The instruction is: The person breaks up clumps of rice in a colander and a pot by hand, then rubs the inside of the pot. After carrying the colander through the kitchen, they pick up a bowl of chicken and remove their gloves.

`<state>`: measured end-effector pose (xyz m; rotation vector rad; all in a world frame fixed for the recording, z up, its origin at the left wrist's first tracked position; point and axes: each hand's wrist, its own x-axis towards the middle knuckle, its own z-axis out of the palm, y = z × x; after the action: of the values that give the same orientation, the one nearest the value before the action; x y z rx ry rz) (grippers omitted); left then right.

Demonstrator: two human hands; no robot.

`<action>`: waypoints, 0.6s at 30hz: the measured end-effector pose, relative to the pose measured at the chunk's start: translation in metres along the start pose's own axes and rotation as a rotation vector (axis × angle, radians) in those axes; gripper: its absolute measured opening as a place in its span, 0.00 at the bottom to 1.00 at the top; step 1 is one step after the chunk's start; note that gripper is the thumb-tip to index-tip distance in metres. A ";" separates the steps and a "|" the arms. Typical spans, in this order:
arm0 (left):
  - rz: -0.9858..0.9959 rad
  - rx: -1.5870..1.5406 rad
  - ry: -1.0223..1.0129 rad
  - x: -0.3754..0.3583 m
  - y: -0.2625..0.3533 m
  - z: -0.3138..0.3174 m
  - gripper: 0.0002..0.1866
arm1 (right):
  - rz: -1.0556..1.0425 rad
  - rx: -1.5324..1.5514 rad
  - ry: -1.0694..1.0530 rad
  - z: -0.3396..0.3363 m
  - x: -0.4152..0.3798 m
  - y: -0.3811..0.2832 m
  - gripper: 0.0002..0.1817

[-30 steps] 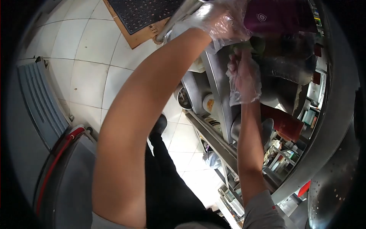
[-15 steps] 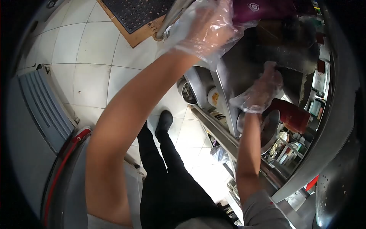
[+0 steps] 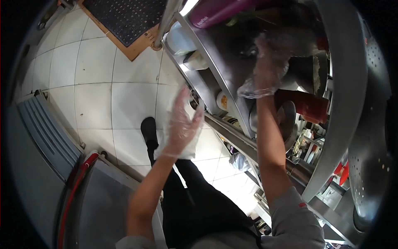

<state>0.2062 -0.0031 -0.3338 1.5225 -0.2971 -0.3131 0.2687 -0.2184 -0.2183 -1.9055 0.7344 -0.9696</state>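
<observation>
My left hand (image 3: 182, 126), in a loose clear plastic glove, is over the floor left of the steel table, its fingers spread and nothing between them. My right hand (image 3: 270, 68), gloved the same way, reaches over the steel tabletop (image 3: 226, 52). Its fingers overlap a see-through plastic thing (image 3: 292, 43), and blur hides whether they grip it. A purple bottle (image 3: 215, 12) lies beyond, at the table's far end. Close to my right forearm are a dark red container (image 3: 304, 106) and a round metal pan (image 3: 287, 116).
Below the tabletop, a shelf holds a pale blue container (image 3: 180, 38) and a white tub with a yellow label (image 3: 222, 101). A black rubber mat (image 3: 128, 16) lies on cardboard over the tiled floor (image 3: 93, 101). At left stands a grey cabinet (image 3: 45, 145).
My left hand has drawn back from beside the purple bottle and come down over the floor. My right hand has moved a little farther over the tabletop. The view has shifted.
</observation>
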 end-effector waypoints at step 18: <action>0.182 0.323 -0.328 -0.098 -0.035 0.068 0.13 | 0.537 0.403 0.062 -0.091 -0.217 0.004 0.17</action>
<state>0.0895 -0.0300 -0.3664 1.7437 -0.7718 -0.3831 0.0777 -0.0897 -0.2656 -1.2421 0.9431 -0.7620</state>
